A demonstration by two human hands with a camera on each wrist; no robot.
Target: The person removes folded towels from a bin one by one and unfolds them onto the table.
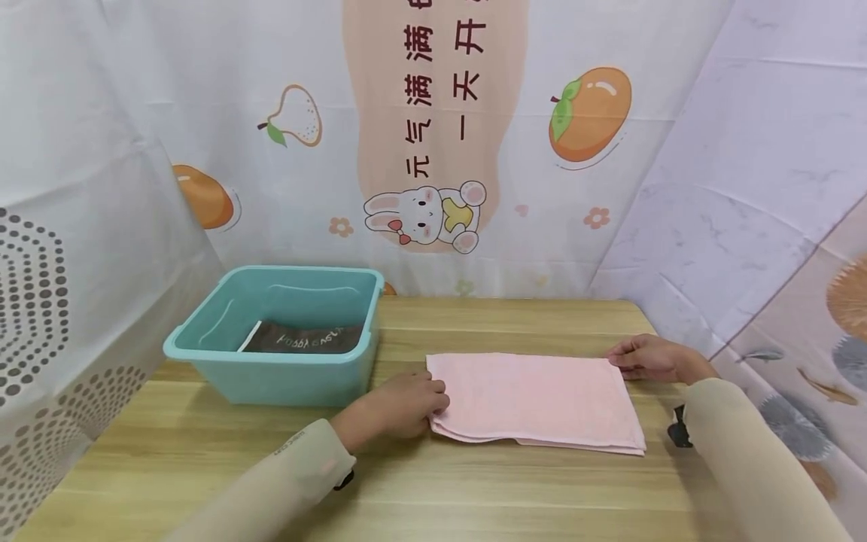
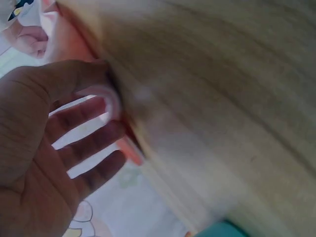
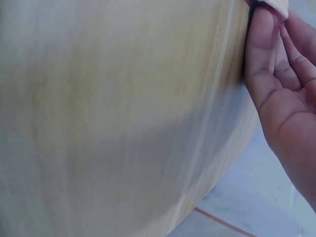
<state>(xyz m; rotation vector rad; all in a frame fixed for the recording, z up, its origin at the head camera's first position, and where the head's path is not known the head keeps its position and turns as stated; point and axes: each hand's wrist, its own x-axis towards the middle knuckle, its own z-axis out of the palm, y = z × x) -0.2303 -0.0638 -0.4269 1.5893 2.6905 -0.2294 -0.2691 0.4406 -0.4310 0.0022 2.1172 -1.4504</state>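
A pink towel, folded into a rectangle of several layers, lies flat on the wooden table. At its left edge my left hand pinches the layers; in the left wrist view the thumb and index finger of that hand meet at the towel's edge, the other fingers spread loosely. My right hand holds the far right corner. The right wrist view shows a pale bit of the towel between thumb and fingers of the right hand.
To the left stands a teal plastic bin holding a dark folded cloth with light lettering. Printed curtains hang behind the wooden table and along both its sides.
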